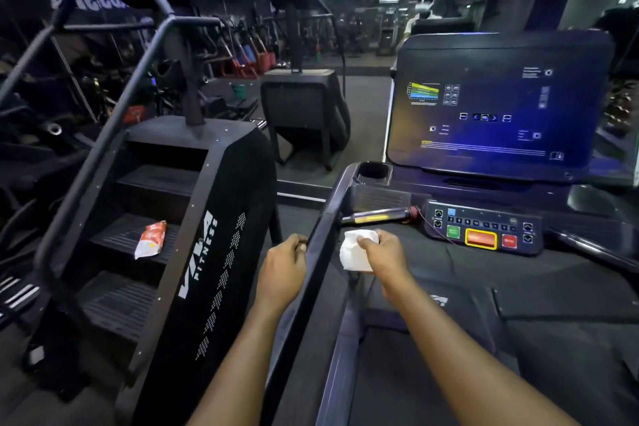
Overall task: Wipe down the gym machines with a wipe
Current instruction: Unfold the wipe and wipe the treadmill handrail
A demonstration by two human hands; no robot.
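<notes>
Wipe (356, 250) gripped in right hand (383, 254), left hand (281, 271) gripping treadmill handrail (320, 252)

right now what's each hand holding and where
Right hand pinches the white wipe by its upper part; left hand grips the treadmill side rail near its top.

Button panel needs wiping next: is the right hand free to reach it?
Probably yes. The right hand holds the wipe just left of the panel, and the way between them looks open.
</notes>
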